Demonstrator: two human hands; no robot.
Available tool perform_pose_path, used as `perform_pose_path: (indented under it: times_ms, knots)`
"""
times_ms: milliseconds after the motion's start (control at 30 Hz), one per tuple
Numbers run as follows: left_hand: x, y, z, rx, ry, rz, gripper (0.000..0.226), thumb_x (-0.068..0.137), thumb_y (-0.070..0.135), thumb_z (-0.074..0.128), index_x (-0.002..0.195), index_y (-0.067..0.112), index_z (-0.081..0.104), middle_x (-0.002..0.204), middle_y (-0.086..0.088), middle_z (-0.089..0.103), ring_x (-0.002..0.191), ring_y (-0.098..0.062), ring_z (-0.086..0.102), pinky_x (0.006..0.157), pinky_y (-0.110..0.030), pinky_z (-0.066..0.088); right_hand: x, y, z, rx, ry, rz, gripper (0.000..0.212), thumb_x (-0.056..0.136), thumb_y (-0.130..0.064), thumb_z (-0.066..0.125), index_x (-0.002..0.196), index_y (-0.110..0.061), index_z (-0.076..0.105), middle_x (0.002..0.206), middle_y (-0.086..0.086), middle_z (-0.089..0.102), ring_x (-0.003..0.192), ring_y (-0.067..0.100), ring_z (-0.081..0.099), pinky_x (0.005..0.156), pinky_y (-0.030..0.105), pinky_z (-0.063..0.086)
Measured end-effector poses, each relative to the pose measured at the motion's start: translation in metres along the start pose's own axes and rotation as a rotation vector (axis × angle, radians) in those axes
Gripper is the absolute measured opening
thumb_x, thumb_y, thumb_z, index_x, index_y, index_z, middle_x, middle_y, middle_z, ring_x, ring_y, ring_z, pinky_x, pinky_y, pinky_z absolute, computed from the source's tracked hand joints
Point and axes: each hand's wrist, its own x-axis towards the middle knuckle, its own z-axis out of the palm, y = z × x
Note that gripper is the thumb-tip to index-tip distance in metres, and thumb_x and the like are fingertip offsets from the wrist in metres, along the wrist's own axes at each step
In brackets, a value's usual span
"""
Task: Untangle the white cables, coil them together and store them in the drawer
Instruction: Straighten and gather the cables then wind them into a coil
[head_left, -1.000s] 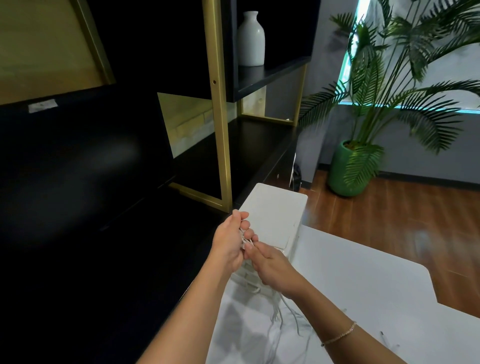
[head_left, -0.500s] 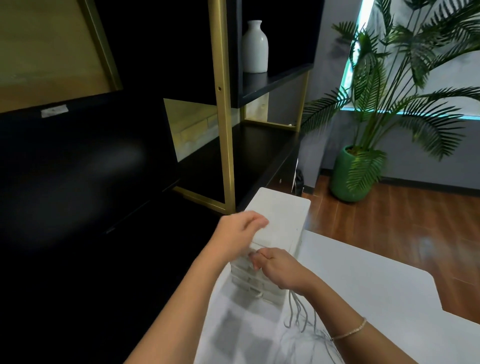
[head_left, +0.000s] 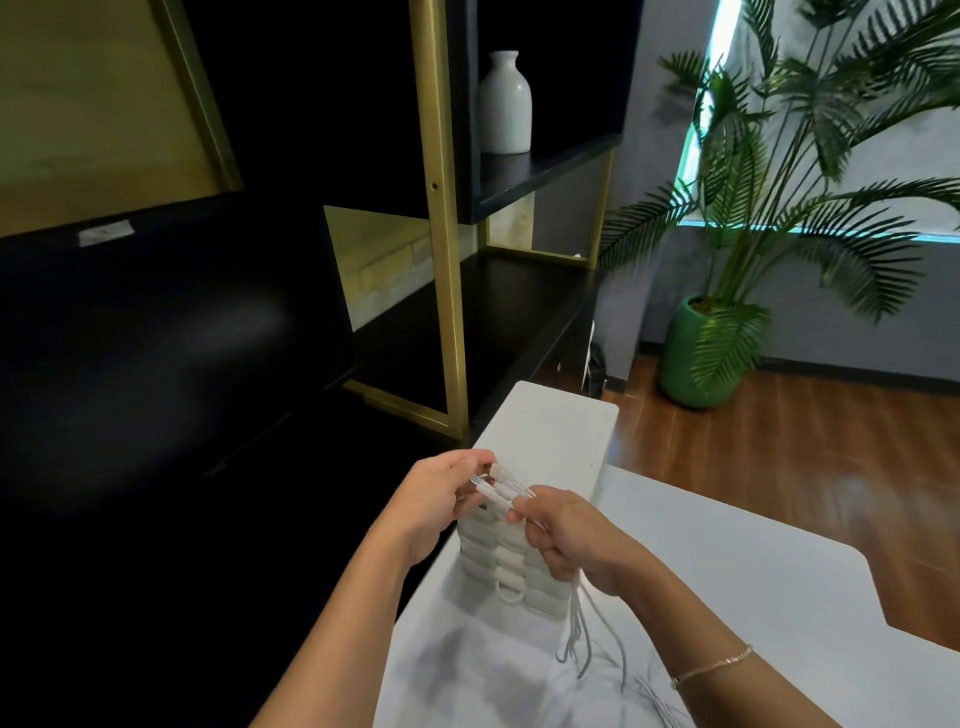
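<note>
Holding the cables (head_left: 506, 493) in front of the drawer unit (head_left: 550, 452), I see both hands busy just before its face. My left hand (head_left: 441, 499) pinches the plug ends with curled fingers (head_left: 480, 460); a metal tip pokes out beside them. My right hand (head_left: 576, 540) is clenched round the bunch just right of that, fingers wrapped tight. The loose strands hang from under the right hand and trail onto the tabletop (head_left: 727, 597) in front of the unit. A bracelet (head_left: 711, 665) sits on the right wrist. Behind the unit stands a black shelf (head_left: 519, 182) with a white vase (head_left: 505, 104); to the unit's right, well apart, a potted palm (head_left: 701, 358) rests on the floor.
</note>
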Motion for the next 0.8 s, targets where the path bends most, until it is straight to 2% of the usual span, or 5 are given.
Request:
perform_pose_path:
  times_ms: [233,433,533,633,800]
  knots:
    - [0.001,-0.006,0.004,-0.011,-0.037,-0.008,0.026,0.1,0.01,0.041,0.112,0.01,0.064,0.107,-0.007,0.068,0.102,-0.017,0.062,0.091,-0.024,0.05,0.005,0.005,0.003,-0.078,-0.019,-0.059,0.026,0.1,-0.021,0.041,0.081,-0.011,0.056,0.055,0.002,0.046,0.036,0.012,0.037,0.044,0.023,0.04]
    - [0.005,-0.013,0.005,-0.068,0.057,-0.015,0.026,0.098,0.016,0.049,0.118,0.008,0.061,0.106,-0.008,0.07,0.096,-0.017,0.065,0.085,-0.028,0.054,0.009,0.009,0.005,-0.059,0.012,-0.066,0.03,0.102,-0.026,0.038,0.078,-0.017,0.054,0.052,-0.005,0.032,0.036,0.005,0.022,0.039,0.018,0.019]
    - [0.004,-0.015,0.012,-0.345,0.054,-0.136,0.035,0.093,0.033,0.055,0.108,0.003,0.064,0.098,-0.013,0.072,0.088,-0.022,0.069,0.087,-0.037,0.055,0.013,0.01,0.011,-0.081,0.045,-0.101,0.031,0.102,-0.028,0.037,0.076,-0.02,0.052,0.048,-0.011,0.035,0.033,0.0,0.026,0.038,0.017,0.02]
    - [-0.001,-0.016,0.026,-0.479,0.02,-0.175,0.038,0.076,0.033,0.069,0.096,0.002,0.065,0.085,-0.01,0.068,0.069,-0.016,0.065,0.073,-0.028,0.055,0.012,0.01,0.019,-0.136,0.068,-0.161,0.028,0.102,-0.028,0.035,0.08,-0.025,0.051,0.053,-0.016,0.043,0.034,-0.004,0.039,0.039,0.01,0.026]
    - [-0.002,-0.019,0.038,-0.515,0.155,-0.053,0.058,0.085,0.003,0.065,0.136,0.016,0.04,0.102,-0.006,0.067,0.088,-0.019,0.069,0.066,-0.024,0.057,0.013,0.011,0.028,-0.195,0.029,-0.16,0.02,0.101,-0.023,0.032,0.11,-0.033,0.047,0.062,-0.016,0.04,0.043,-0.003,0.04,0.044,0.009,0.028]
